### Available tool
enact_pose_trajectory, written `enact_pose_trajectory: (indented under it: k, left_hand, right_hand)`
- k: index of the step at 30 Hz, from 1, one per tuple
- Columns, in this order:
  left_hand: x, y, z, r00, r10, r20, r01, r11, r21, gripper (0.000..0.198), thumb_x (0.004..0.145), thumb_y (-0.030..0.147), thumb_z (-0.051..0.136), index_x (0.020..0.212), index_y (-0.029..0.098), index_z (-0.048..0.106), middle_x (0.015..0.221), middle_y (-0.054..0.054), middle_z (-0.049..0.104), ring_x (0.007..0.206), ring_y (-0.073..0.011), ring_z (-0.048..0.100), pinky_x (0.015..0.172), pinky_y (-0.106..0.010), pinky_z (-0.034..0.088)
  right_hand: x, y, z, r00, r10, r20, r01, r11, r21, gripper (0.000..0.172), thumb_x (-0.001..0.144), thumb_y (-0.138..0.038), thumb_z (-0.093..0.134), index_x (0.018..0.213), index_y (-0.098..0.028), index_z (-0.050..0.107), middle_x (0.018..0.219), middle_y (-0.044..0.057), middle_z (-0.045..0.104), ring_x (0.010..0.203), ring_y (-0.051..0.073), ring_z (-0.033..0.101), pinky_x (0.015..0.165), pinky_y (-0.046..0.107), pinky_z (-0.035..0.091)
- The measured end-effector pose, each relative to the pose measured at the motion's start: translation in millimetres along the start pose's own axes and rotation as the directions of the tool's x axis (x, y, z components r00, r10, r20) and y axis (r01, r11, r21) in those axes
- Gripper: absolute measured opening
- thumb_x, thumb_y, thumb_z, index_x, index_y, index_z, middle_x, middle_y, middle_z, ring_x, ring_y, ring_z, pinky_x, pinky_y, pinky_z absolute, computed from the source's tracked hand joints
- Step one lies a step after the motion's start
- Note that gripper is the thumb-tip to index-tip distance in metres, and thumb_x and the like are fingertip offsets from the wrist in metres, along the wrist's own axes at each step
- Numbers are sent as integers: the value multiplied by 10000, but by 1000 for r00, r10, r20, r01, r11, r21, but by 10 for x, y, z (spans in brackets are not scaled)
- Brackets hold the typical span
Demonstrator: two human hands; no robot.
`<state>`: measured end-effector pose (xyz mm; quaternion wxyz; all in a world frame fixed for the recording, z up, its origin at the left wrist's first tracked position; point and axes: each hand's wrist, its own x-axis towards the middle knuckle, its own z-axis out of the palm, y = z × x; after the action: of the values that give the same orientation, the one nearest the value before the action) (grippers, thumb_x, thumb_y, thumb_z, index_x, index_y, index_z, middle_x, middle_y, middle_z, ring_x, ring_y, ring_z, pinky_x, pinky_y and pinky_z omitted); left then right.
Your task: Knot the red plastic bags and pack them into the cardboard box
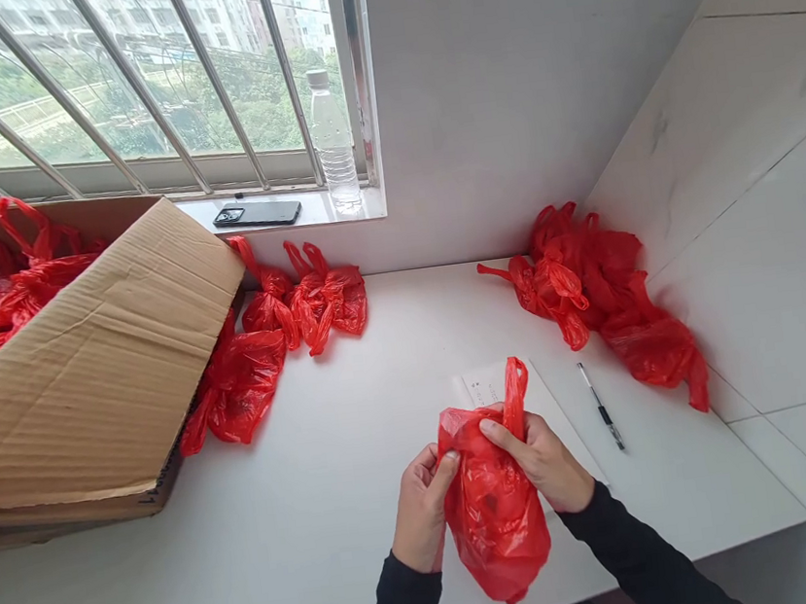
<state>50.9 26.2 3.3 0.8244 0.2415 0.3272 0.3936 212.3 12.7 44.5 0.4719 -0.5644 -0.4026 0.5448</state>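
The left hand [420, 513] and right hand [553, 465], nearly closed, gripped a red bag [499, 525] (handle [516, 391] poking up) over the table [316, 548]

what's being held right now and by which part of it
A red plastic bag, by its upper part: the left grip pinches one side, the right grip holds the other, beside the upright handle loop.

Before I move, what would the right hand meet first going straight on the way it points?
The right hand would first meet the red bag it holds. Beyond that, possibly a tied bag near the wall, though depth is unclear.
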Motion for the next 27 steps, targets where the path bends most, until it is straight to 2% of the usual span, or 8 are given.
enact_pose_trajectory:
  k: [3,7,10,15,17,21,27]
  left_hand:
    - [-30,24,19,995,-56,82,59,998,-38,355,828,384,692,1103,159,688,1060,-123,709,954,-273,672,841,-361,522]
    - [-49,10,11,982,-69,178,77,996,-39,375,804,279,721,1162,183,671,1145,-119,687,1026,-274,658,878,-359,521]
    - [-26,-23,-21,990,-28,137,31,999,-18,414,762,284,770,1151,184,672,1163,-121,685,1022,-276,665,877,-365,529]
    - [4,-25,-33,999,-1,43,2,999,-37,481,728,309,801,1167,181,652,1110,-124,711,959,-277,692,848,-384,549]
    - [-8,-8,-3,1000,-17,9,18,998,-67,491,739,312,795,1189,200,636,1067,-108,725,925,-263,702,848,-382,550]
    - [-41,12,76,998,-54,-10,54,996,-75,487,785,328,752,1241,220,616,1061,-102,727,939,-254,699,864,-374,543]
    - [-21,-4,61,1000,18,0,-18,998,-60,614,736,257,782,1312,237,570,1126,-115,705,978,-266,688,901,-386,527]
  right_hand:
    - [25,14,-10,999,-11,-51,14,998,65,381,840,-520,671,1033,-193,704,923,70,728,811,229,668,778,360,539]
    - [51,10,-39,997,16,-73,-5,989,149,370,842,-519,671,1006,-188,689,867,63,723,773,229,670,737,355,545]
    - [33,-32,-68,998,54,-16,-50,981,190,385,853,-524,657,1027,-181,669,913,74,730,820,249,691,773,376,554]
    - [-10,-37,-116,986,116,119,-135,977,163,417,836,-486,698,1112,-183,620,1065,94,719,936,263,699,882,419,548]
    - [-8,6,-131,986,117,121,-135,978,159,443,809,-471,729,1129,-189,611,1091,95,714,949,268,699,892,433,548]
    - [8,48,-142,996,81,49,-88,983,161,433,795,-454,745,1111,-188,616,1072,91,713,944,269,697,889,433,550]
    - [-9,-47,-137,994,66,88,-76,990,120,457,807,-467,726,1163,-212,594,1124,84,690,994,267,677,915,434,538]
